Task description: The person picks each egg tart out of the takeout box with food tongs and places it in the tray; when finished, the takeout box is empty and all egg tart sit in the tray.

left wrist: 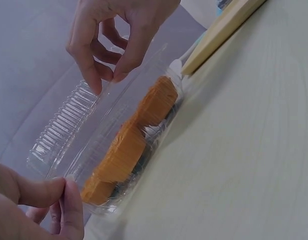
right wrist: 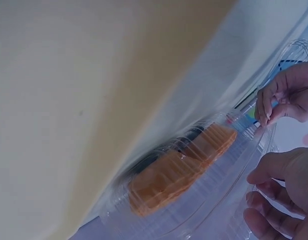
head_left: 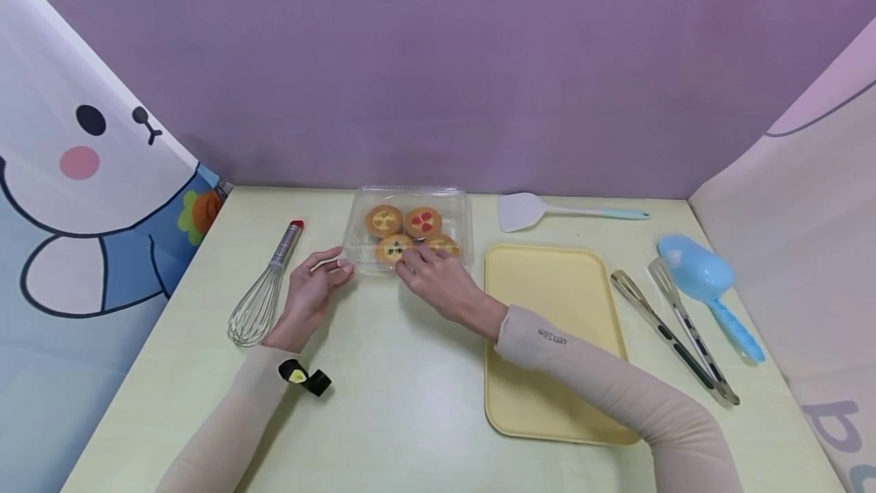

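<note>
A clear plastic clamshell box (head_left: pixel 465 211) stands near the back of the table, holding several round orange-brown pastries (head_left: pixel 383 221) with different toppings, one of them red. My left hand (head_left: pixel 311 295) pinches the box's front left corner between thumb and fingertips. With its thumb and forefinger, my right hand (head_left: pixel 438 280) pinches the edge of the lid at the front middle, and it covers part of the front pastries in the head view. Seen from the left wrist, the ribbed lid (left wrist: pixel 68 117) slants above the pastries (left wrist: pixel 126 150).
A whisk (head_left: pixel 263 299) lies left of my left hand. Under my right forearm is a yellow tray (head_left: pixel 547 272). A spatula (head_left: pixel 522 211) lies behind it; metal tongs (head_left: pixel 662 331) and a blue scoop (head_left: pixel 698 268) are to its right. A purple cloth (head_left: pixel 438 82) hangs behind the table.
</note>
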`<state>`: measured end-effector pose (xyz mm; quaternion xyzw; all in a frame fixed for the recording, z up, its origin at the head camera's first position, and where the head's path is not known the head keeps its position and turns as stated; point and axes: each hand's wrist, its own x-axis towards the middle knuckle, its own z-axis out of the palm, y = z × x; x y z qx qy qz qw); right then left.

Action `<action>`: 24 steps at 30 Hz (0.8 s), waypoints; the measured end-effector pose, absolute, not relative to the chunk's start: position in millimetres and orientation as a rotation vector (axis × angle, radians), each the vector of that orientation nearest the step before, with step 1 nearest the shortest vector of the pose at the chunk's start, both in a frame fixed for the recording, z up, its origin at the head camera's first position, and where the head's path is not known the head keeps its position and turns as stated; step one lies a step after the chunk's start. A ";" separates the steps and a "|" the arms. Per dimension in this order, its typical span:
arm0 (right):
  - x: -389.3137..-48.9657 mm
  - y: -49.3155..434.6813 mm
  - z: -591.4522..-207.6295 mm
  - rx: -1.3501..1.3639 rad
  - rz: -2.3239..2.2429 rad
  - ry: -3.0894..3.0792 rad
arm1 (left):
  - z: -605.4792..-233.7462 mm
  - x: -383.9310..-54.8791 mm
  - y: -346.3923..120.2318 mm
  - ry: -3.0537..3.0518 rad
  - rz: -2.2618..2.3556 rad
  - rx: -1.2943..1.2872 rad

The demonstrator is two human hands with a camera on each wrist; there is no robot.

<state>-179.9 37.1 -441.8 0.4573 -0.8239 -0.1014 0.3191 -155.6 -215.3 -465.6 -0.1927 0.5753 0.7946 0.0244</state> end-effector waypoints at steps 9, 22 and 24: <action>-180.7 39.4 -439.7 1.195 -0.229 -2.178 | -461.4 -153.3 -216.4 1.842 2.383 -0.517; -193.8 58.5 -412.5 1.098 -0.086 -2.135 | -452.2 -177.1 -227.5 1.919 2.334 -0.472; -196.6 63.6 -409.2 1.077 -0.049 -2.120 | -452.2 -181.8 -228.5 1.921 2.334 -0.472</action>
